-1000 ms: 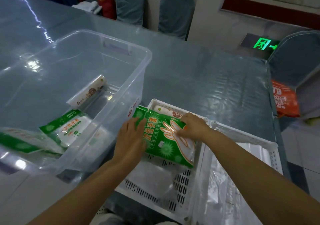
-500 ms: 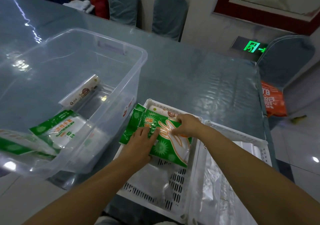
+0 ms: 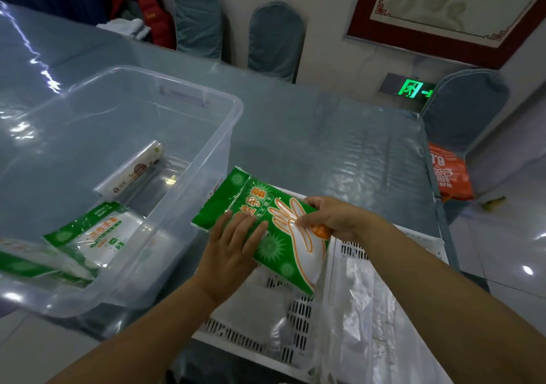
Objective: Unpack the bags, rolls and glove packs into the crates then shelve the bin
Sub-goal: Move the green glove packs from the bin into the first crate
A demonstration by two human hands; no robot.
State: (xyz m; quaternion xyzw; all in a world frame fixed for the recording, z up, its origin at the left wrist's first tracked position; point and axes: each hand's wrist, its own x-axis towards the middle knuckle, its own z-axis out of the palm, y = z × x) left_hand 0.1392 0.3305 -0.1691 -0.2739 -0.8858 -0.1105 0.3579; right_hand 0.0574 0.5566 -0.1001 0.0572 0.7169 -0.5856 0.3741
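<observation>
A green glove pack (image 3: pixel 274 224) lies tilted over the left white crate (image 3: pixel 254 345), against the clear bin's wall. My left hand (image 3: pixel 233 250) rests flat on its near edge with fingers spread. My right hand (image 3: pixel 331 218) pinches the pack's right side. The clear plastic bin (image 3: pixel 189 94) stands on the left and holds a white roll (image 3: pixel 133 171) and two more green glove packs (image 3: pixel 94 233). A second white crate (image 3: pixel 413 242) on the right holds clear plastic bags (image 3: pixel 369 310).
The crates and bin sit on a blue table (image 3: pixel 325 147) under a clear plastic cover. Covered chairs (image 3: pixel 274 38) stand beyond the far edge. An orange bag (image 3: pixel 449 174) hangs at the table's right corner. Tiled floor lies to the right.
Both hands stay on the glove pack over the left crate. My left hand has slid from the pack's left edge onto its near side, and the pack has turned slightly.
</observation>
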